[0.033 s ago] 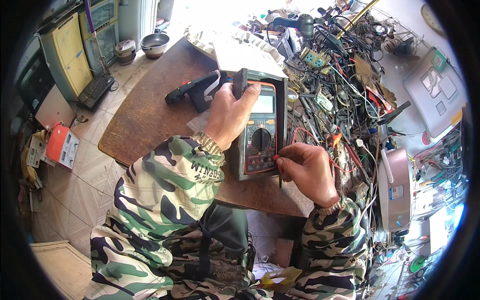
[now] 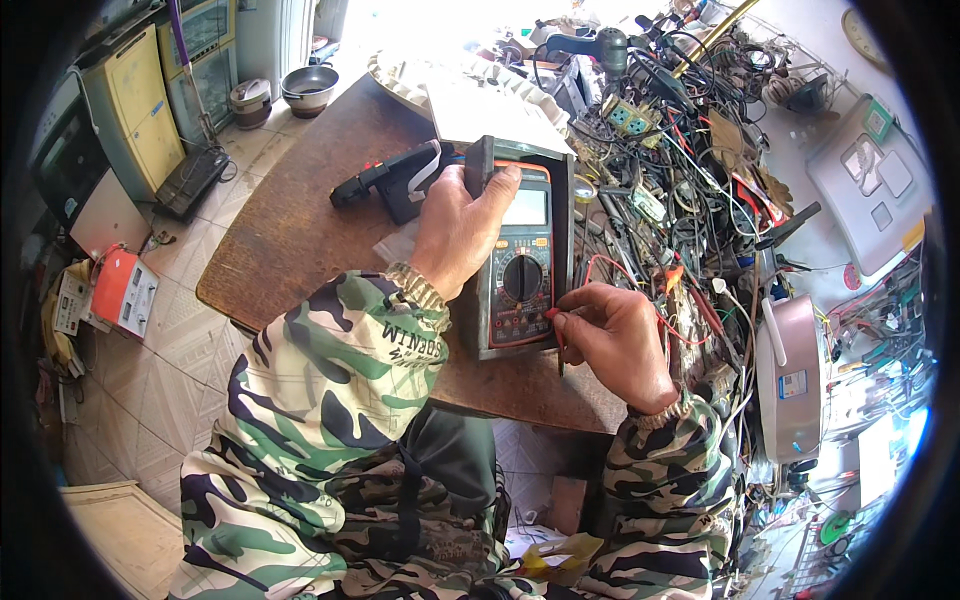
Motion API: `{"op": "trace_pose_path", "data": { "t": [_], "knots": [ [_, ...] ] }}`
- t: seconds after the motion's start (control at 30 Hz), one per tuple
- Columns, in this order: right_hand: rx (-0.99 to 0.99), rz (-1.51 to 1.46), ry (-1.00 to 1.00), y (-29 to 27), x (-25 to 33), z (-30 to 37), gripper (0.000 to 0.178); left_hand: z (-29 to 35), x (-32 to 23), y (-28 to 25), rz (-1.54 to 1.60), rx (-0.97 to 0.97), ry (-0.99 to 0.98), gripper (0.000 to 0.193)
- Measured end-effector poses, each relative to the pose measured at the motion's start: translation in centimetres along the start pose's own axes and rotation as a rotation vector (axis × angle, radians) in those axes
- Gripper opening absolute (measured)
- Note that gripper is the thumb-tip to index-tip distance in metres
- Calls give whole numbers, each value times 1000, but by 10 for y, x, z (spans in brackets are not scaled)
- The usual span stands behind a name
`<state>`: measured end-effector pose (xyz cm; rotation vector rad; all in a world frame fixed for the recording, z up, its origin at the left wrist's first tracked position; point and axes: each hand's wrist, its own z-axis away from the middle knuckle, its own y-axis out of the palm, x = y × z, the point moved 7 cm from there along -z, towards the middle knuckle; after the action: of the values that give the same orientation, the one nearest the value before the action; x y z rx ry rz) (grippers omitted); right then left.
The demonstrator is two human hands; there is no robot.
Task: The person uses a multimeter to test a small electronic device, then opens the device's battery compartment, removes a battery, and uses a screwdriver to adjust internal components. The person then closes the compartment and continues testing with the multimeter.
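A multimeter with a round dial sits in a dark frame above the near part of a brown table, its face turned up to the wearer, directly between two bare hands. The left hand clamps the meter's upper left side, thumb laid across the front edge beside the screen; its other fingers are mostly hidden. At the lower right corner, the right hand pinches thumb and forefinger together on a small red piece close against the meter; whether it sits in a socket cannot be told. A thin red wire curves behind that hand. Just beyond the left hand lies a black device with a white strap, near a pale sheet. Tangled cables crowd the right; camouflage sleeves cover both arms.
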<state>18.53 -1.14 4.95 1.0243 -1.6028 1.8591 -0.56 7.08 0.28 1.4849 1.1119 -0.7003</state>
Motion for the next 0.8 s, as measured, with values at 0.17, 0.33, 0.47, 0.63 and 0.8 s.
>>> {"op": "trace_pose_path", "data": {
  "t": [0.17, 0.33, 0.47, 0.63, 0.8],
  "knots": [
    [-48, 4, 8, 7, 3, 0, 8, -4, 7, -2, -28, -40, 38, 45],
    [-64, 116, -66, 5, 4, -1, 9, -1, 7, -1, -5, -50, -8, 45],
    [-76, 255, -157, 8, 6, -4, 11, -5, 10, -6, -33, -72, 47, 44],
    [6, 601, -447, 9, 35, 9, 13, -5, 10, -3, -108, -5, 16, 39],
    [151, 804, -604, 11, 43, 13, 21, -4, 7, -1, -186, 22, 8, 39]
  ]
}}
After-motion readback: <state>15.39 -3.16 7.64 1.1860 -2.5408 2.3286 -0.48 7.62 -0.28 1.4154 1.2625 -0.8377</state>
